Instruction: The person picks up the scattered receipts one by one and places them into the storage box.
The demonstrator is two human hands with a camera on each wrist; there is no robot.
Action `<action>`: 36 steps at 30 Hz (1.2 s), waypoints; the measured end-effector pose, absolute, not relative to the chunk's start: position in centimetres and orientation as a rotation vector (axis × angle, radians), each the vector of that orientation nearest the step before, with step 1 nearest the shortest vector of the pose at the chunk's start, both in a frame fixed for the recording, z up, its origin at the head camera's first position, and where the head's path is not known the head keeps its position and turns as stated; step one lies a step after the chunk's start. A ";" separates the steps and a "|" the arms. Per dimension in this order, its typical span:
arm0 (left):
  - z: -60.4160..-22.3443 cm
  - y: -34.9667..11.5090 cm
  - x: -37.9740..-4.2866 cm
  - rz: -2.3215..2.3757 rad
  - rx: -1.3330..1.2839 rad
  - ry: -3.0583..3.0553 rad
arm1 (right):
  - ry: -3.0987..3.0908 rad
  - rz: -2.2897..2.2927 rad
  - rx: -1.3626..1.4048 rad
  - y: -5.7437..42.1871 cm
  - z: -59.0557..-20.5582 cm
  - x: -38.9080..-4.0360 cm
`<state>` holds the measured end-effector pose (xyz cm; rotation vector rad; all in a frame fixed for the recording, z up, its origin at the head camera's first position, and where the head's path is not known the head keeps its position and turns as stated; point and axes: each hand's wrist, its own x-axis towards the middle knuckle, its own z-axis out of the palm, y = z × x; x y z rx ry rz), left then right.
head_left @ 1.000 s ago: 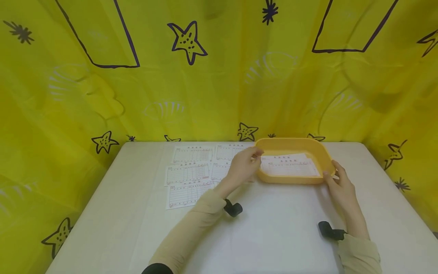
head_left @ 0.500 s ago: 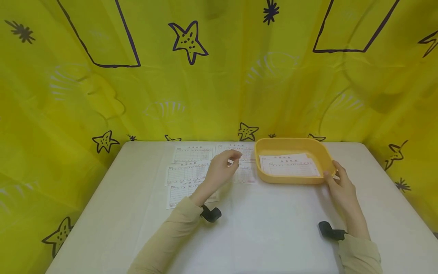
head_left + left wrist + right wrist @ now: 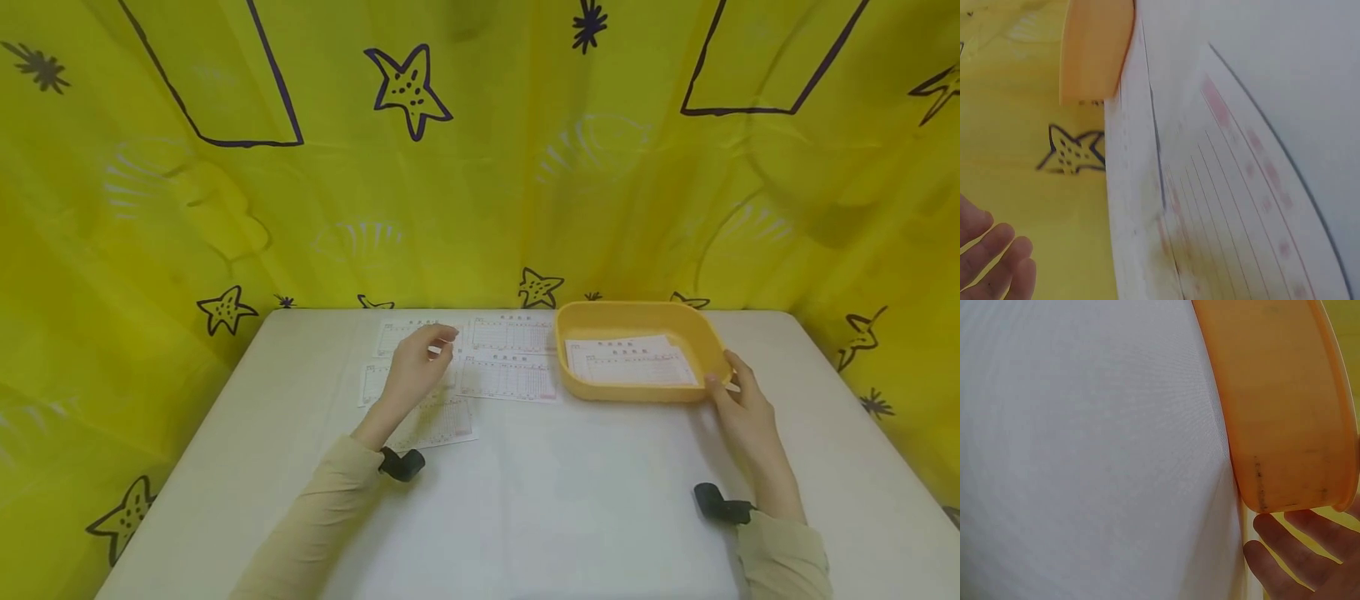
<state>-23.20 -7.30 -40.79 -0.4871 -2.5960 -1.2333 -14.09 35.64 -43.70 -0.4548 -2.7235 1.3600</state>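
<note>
My left hand [image 3: 415, 364] hovers over printed paper slips at the left of the table, fingers loosely bent and holding nothing. In the left wrist view its fingers [image 3: 1016, 269] show at the lower left, apart from a ruled slip [image 3: 1235, 187]. Beneath and around it lie several slips, such as one at the centre [image 3: 508, 379] and one behind it [image 3: 510, 335]. With my right hand [image 3: 750, 417] I hold the right corner of a yellow plastic basin [image 3: 637, 393], thumb at its rim, fingers against the outer wall. Inside it lie overlapping slips [image 3: 637, 369].
A white cloth covers the table [image 3: 585, 492]. Behind rises a yellow curtain [image 3: 465, 208] with star drawings, close to the basin and the rear slips. Black camera mounts sit on the left wrist [image 3: 402, 464] and right wrist [image 3: 722, 504].
My left hand has moved from the basin's left rim leftward over the slips on the table, uncovering the centre ones. My right hand and the basin have stayed in place.
</note>
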 end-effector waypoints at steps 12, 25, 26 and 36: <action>-42.1 -13.4 -24.2 -1.219 -0.334 -2.603 | -2.720 1.355 -0.456 35.6 -43.8 -14.2; -43.6 -18.1 -24.9 -1.247 -0.215 -2.690 | -2.725 1.365 -0.461 35.7 -43.7 -14.2; -43.7 -18.4 -24.9 -1.240 -0.210 -2.707 | -2.728 1.362 -0.460 35.7 -43.7 -14.2; -44.3 -19.9 -24.7 -1.165 -0.161 -2.884 | -2.719 1.325 -0.441 35.7 -43.8 -14.2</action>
